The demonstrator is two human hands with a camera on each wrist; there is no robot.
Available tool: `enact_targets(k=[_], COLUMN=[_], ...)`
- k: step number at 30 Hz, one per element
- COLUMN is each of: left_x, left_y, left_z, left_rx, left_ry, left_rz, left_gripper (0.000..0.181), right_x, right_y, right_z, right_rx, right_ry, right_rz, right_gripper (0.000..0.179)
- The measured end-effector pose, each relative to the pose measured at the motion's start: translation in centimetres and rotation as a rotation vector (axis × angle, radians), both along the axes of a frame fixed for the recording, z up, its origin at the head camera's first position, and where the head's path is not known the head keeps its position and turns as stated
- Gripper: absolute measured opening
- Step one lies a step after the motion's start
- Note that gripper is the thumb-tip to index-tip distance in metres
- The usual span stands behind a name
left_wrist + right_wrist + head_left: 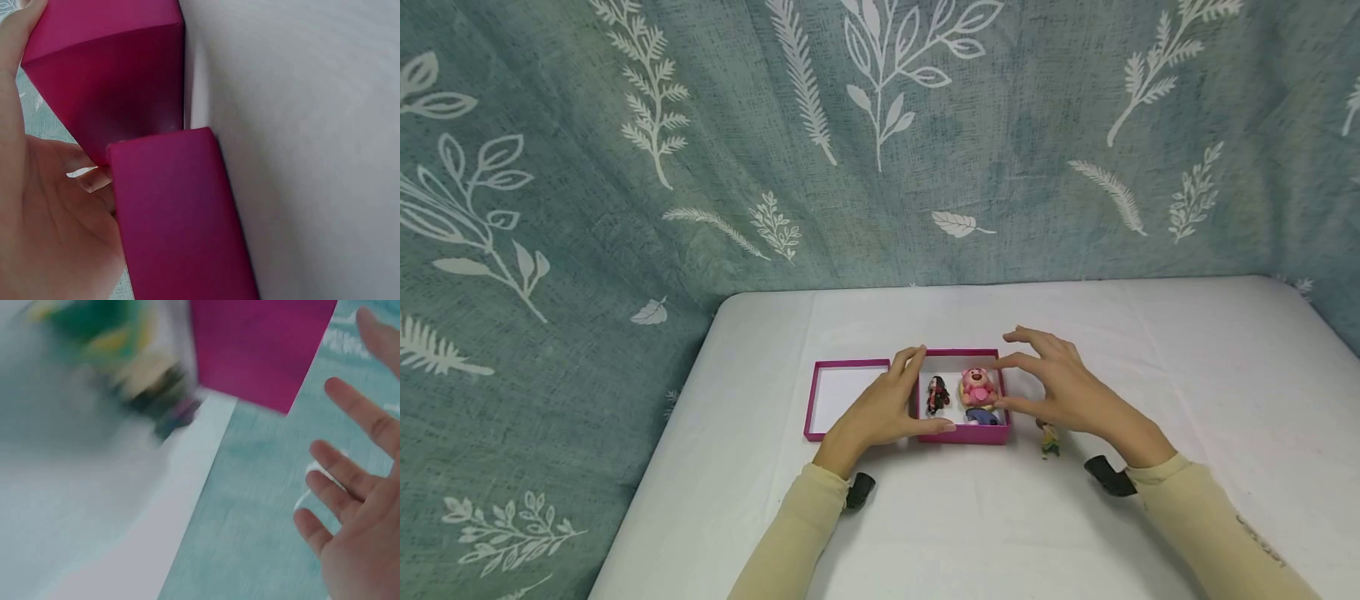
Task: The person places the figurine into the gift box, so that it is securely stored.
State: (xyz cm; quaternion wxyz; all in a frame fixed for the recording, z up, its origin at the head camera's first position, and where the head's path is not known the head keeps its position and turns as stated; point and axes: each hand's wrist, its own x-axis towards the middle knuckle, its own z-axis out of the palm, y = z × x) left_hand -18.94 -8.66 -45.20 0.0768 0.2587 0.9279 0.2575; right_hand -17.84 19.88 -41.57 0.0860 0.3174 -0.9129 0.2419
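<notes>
A magenta box point(962, 435) with a white inside stands open on the table. In it are a pink bear figure point(977, 389), a small dark-haired figure in black and red point(937, 397) and a blue figure point(982, 416) by the front wall. My left hand point(883, 407) grips the box's left end, thumb at the front wall and fingers toward the back corner. My right hand point(1063, 390) is spread at the box's right end, thumb near the bear and blue figure; the right wrist view shows its fingers apart, holding nothing.
The box's lid point(842, 402) lies inside up to the left, partly behind my left hand. A small green and yellow figure point(1049, 442) is on the white table point(970, 533) below my right hand. A leaf-patterned green cloth point(1000, 167) hangs behind the table.
</notes>
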Motion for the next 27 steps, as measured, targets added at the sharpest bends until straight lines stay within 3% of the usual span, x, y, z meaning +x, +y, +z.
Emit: enact_targets(k=[10, 15, 21, 27], left_x=[0.0, 0.0, 0.1, 0.0], left_y=[0.1, 0.1, 0.1, 0.2], left_z=[0.1, 0.0, 0.0, 0.1], left_rx=[0.001, 0.002, 0.016, 0.008], left_ry=[-0.013, -0.021, -0.018, -0.011], left_rz=[0.006, 0.012, 0.008, 0.007], left_gripper=[0.117, 0.116, 0.116, 0.115], right_x=[2.3, 3.1, 3.3, 3.1], right_y=[4.9, 6.0, 6.8, 6.8], right_z=[-1.9, -3.1, -3.8, -4.0], right_rx=[-0.007, 0.018, 0.040, 0.052], right_ry=[-0.125, -0.143, -0.197, -0.188], right_rz=[-0.045, -0.054, -0.061, -0.053], right_gripper=[0.063, 0.058, 0.051, 0.051])
